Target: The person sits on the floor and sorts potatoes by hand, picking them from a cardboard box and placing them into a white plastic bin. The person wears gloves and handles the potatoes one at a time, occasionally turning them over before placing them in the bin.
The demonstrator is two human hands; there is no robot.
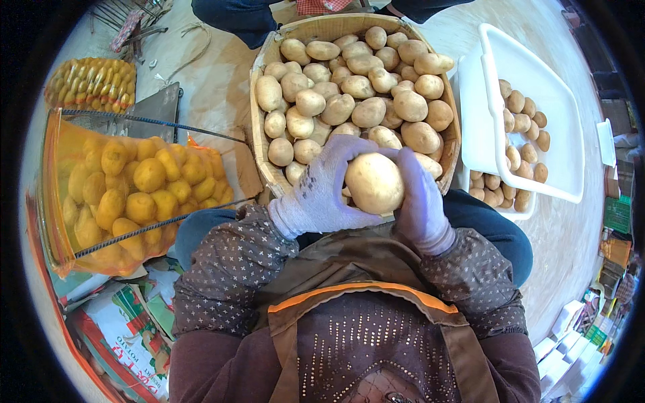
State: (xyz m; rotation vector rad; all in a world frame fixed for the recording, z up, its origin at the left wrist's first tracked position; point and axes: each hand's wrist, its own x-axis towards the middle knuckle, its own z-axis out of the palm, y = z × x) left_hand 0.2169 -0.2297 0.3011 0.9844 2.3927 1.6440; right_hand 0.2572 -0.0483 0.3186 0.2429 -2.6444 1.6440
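A large pale potato (375, 183) is held up over the near rim of a wooden basket (258, 128). My left hand (322, 189), in a light purple knit glove, wraps the potato's left side with thumb below and fingers above. From the right, my right hand (423, 201) in a matching glove lies flat against the potato, its fingers pointing up. Under and beyond both hands, the basket is heaped with potatoes (358, 86) of mixed sizes. Its near edge is partly hidden by my gloves.
To the left, an orange mesh bag (65, 201) of potatoes hangs open on ridged metal rods (156, 229). Behind it lies another full mesh bag (90, 85). White plastic tubs (549, 106) with smaller potatoes stand right. Another person's legs (237, 17) flank the basket's far side.
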